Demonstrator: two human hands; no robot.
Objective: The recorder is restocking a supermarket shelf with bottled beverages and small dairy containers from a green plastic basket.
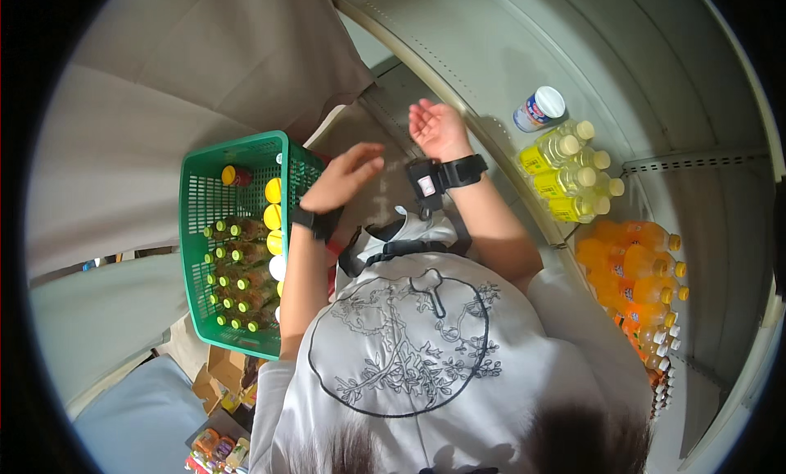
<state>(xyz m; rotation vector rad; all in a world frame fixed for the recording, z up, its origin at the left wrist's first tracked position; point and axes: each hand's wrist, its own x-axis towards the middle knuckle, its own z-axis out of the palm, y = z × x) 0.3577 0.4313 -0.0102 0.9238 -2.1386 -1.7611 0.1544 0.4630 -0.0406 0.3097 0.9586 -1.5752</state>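
Observation:
My left hand (347, 176) is empty, its fingers reaching forward beside the right rim of a green plastic basket (190, 290). My right hand (437, 130) is raised near the shelf's front edge, palm turned up and fingers slightly curled around nothing. Inside the basket stand rows of dark drink bottles (242, 283) with green caps. Yellow-lidded containers (273, 216) line its right side, partly hidden by the rim and my left arm. One red container (242, 177) with a yellow lid lies near the far end. A white-lidded can (539, 108) rests on the shelf (479, 50), right of my right hand.
Clear bottles with yellow labels (556, 173) stand grouped on the shelf, followed by orange soda bottles (632, 265) and small white-capped bottles (663, 376). A hanging cloth (184, 56) covers the left side. An opened cardboard box (224, 369) and packed drinks (221, 446) sit lower left.

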